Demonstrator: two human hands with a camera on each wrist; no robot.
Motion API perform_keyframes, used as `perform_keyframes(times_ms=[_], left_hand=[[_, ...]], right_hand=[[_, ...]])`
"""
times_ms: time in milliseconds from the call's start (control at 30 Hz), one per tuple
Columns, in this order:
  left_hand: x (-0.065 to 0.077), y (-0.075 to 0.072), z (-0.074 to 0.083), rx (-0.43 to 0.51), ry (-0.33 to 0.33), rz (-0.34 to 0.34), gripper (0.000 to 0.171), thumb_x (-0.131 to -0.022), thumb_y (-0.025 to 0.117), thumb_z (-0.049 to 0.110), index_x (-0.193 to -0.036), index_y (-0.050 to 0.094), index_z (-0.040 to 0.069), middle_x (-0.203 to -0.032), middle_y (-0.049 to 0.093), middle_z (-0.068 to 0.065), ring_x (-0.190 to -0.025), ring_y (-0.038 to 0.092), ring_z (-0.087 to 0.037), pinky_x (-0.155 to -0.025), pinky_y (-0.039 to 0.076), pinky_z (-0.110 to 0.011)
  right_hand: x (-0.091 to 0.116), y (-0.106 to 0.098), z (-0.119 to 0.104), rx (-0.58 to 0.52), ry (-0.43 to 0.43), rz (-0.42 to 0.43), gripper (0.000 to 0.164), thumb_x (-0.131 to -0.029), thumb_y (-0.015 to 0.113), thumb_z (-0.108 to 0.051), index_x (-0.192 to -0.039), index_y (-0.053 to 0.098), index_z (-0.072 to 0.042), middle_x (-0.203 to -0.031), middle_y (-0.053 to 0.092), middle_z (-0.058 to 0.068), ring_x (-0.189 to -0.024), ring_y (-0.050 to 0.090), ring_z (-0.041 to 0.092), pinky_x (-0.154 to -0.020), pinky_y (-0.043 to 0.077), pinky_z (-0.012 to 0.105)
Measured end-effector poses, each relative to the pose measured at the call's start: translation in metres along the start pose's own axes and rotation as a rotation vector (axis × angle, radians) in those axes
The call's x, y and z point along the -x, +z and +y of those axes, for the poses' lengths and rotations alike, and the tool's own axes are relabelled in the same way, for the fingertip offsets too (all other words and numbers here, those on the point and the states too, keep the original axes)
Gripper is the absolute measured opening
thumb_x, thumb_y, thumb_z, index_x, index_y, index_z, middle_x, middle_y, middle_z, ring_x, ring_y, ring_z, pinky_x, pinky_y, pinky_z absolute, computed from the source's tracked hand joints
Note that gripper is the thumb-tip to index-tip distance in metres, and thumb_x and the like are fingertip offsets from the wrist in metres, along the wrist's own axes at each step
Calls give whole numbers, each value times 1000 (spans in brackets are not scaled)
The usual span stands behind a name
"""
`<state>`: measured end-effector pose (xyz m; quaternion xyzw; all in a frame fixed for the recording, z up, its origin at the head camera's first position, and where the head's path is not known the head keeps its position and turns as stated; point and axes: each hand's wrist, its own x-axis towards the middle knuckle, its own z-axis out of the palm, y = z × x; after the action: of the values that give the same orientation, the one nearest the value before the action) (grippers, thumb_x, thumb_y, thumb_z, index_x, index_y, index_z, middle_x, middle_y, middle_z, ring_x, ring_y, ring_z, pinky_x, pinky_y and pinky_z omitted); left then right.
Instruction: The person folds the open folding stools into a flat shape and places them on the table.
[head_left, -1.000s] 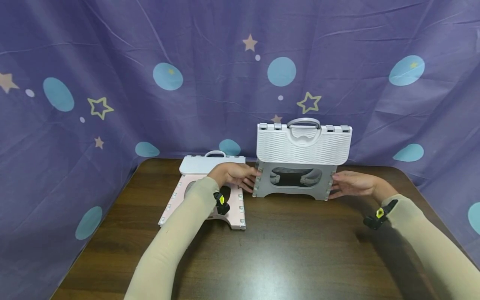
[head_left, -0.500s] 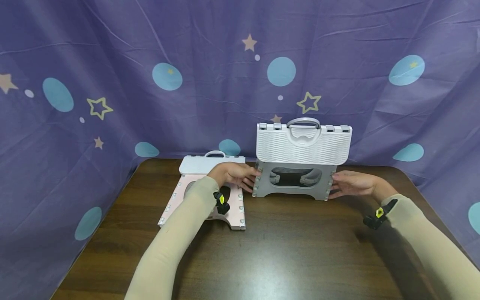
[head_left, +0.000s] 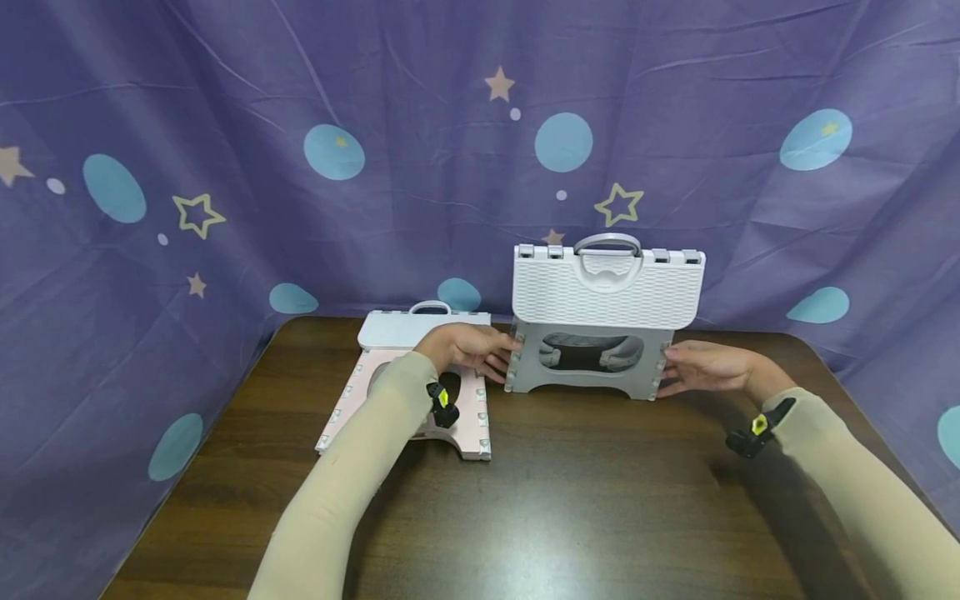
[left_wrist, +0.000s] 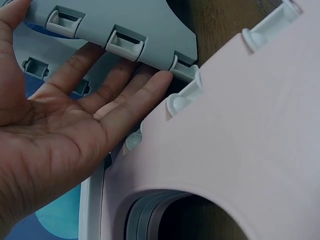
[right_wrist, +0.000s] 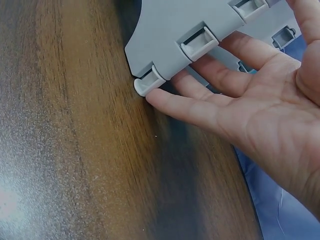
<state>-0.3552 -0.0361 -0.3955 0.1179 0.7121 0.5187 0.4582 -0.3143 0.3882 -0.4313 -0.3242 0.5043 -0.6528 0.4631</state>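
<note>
A folding step stool with a white textured top, grey legs and a grey handle stands folded flat near the back of the table. My left hand holds its left side edge, thumb in front and the other fingers reaching behind. At the opposite edge, my right hand holds it in the same manner. The right wrist view shows those fingers along the grey leg's hinges. A second, pink and white folding stool lies beneath my left wrist, partly covered by the forearm.
The brown wooden table has rounded back corners. Behind it hangs a purple curtain with stars and blue ovals, close to both stools. The pink stool's right edge is near the grey stool's lower left corner.
Almost nothing differs; both hands keep the same hold and the grey and white stool stands in the same place.
</note>
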Motion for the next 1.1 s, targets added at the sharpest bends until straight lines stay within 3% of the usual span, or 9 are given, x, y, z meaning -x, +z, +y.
perform_keyframes(times_ms=[267, 767, 933, 1100], left_hand=[[0, -1, -1, 4, 1, 6, 66, -108, 45, 25, -158, 16, -7, -162, 24, -33, -150, 31, -45, -120, 37, -52], [1, 3, -1, 16, -3, 40, 65, -108, 46, 26, -159, 18, -5, -162, 24, -32, -149, 32, -44, -120, 37, -52], [4, 8, -5, 41, 5, 73, 68, -107, 47, 29, -159, 17, -3, -162, 24, -32, -150, 33, -43, -121, 37, -50], [9, 14, -11, 61, 41, 102, 70, -107, 45, 33, -161, 15, -2, -163, 22, -32, -151, 30, -41, -122, 36, -48]], right_hand=[[0, -1, 0, -1, -8, -9, 49, -114, 14, -14, -141, 53, -4, -144, 60, 10, -138, 52, 24, -119, 40, 46], [0, 4, 1, -7, -14, 8, 50, -113, 12, -14, -143, 52, -6, -146, 58, 11, -138, 51, 24, -120, 40, 46], [2, 10, -1, -8, 0, 65, 49, -114, 14, -16, -142, 53, -9, -145, 59, 9, -137, 52, 22, -118, 41, 46], [4, 21, -4, 37, 37, 186, 45, -114, 16, -18, -137, 55, -16, -140, 62, 4, -134, 55, 20, -116, 44, 45]])
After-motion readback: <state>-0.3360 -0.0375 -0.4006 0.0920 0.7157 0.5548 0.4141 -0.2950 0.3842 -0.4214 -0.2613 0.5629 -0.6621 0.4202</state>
